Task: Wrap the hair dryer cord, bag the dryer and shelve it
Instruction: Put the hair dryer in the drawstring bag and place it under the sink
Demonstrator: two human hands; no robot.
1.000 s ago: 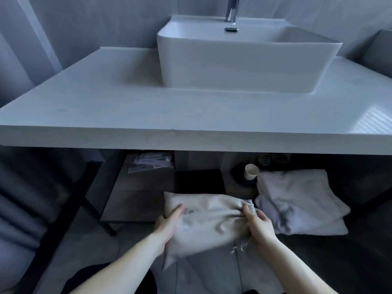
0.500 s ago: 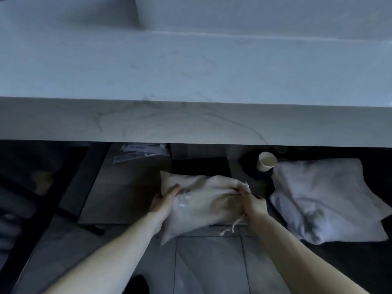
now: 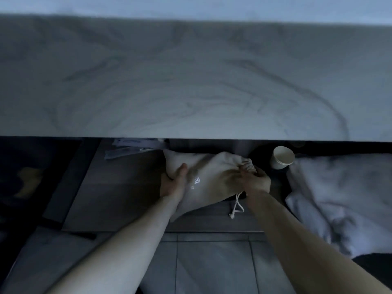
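- Gripping the cloth drawstring bag (image 3: 212, 177) from both ends, the two hands press it onto the low wooden shelf (image 3: 118, 187) beneath the marble counter (image 3: 191, 81).
- Left hand (image 3: 174, 183) lies on the bag's closed end at about 9 o'clock of the bag, thumb on top, fingers wrapped around the cloth.
- Right hand (image 3: 255, 179) is clenched on the gathered neck at about 3 o'clock; the hands are well apart, with the bag's bulk between them.
- White drawstring (image 3: 236, 205) dangles from under the right hand toward 6 o'clock, its knotted end over the shelf's front part.
- Paper cup (image 3: 283, 157) lies tipped at 2 o'clock of the bag, near the neck.
- White towels (image 3: 339, 194) are heaped at 3 o'clock, beyond the right wrist.
- Thin packets (image 3: 131, 148) lie at 11 o'clock, partly under the counter edge.
- Hair dryer itself is hidden; only the bulging bag shows.
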